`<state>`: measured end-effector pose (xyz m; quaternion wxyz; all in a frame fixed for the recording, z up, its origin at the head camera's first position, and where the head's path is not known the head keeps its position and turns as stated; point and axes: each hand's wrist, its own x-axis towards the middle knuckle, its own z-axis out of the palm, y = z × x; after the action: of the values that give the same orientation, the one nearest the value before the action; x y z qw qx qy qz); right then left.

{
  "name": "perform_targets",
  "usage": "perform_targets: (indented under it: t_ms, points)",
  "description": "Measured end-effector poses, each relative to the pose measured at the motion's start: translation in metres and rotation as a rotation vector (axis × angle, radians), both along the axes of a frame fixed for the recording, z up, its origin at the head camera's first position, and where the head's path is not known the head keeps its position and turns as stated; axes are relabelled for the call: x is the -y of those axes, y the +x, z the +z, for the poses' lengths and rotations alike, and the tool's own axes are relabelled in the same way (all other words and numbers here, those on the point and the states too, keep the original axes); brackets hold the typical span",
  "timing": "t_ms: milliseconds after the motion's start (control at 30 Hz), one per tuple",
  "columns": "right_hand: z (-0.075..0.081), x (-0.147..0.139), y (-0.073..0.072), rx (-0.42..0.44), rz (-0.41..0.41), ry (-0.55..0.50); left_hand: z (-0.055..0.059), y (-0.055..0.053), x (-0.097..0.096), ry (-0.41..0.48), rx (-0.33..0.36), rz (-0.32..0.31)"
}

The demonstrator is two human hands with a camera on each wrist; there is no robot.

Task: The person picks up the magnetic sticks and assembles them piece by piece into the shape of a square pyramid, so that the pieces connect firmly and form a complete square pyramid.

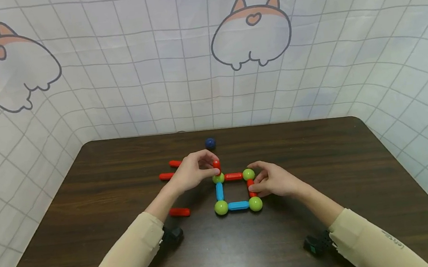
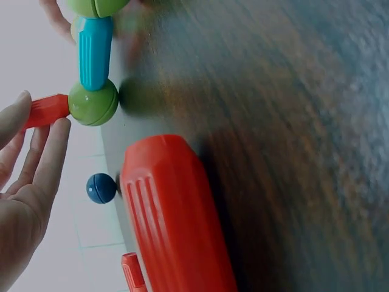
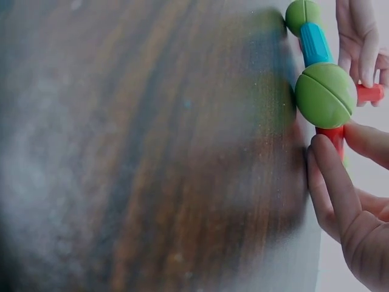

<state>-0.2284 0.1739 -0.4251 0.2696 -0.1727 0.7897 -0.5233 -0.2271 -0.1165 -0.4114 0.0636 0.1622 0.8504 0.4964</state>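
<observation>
A square of green balls and short rods lies flat on the table, with red rods at the back and right and blue rods at the left and front. My left hand (image 1: 192, 171) pinches an upright red rod (image 1: 216, 165) between thumb and fingers. That rod's lower end meets the back-left green ball (image 1: 218, 179), as the left wrist view also shows at the ball (image 2: 93, 103). On the other side, my right hand (image 1: 277, 180) pinches the square's right red rod (image 3: 331, 135), just behind the front-right green ball (image 1: 255, 204).
Loose red rods lie left of the square, one (image 1: 179, 212) near my left forearm and others (image 1: 166, 176) behind it. A dark blue ball (image 1: 210, 143) sits near the table's back edge. Behind the dark wooden table (image 1: 299, 141) hangs a white gridded curtain (image 1: 176, 84).
</observation>
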Motion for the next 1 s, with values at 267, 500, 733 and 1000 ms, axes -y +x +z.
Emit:
perform_targets:
  t_ms: [267, 500, 733, 1000]
  points:
    - [0.002, 0.000, -0.002, 0.003, -0.007, 0.006, -0.001, 0.004, 0.004, 0.003, 0.027, -0.027]
    - [0.002, -0.004, -0.007, -0.006, -0.044, 0.071, 0.003, 0.012, 0.012, 0.000, 0.057, -0.052]
    - [0.003, -0.006, -0.006, -0.095, -0.060, 0.170, 0.003, 0.023, 0.025, -0.058, 0.080, -0.085]
    - [0.008, -0.010, -0.013, -0.248, 0.065, 0.190, 0.003, 0.036, 0.041, -0.164, 0.071, -0.116]
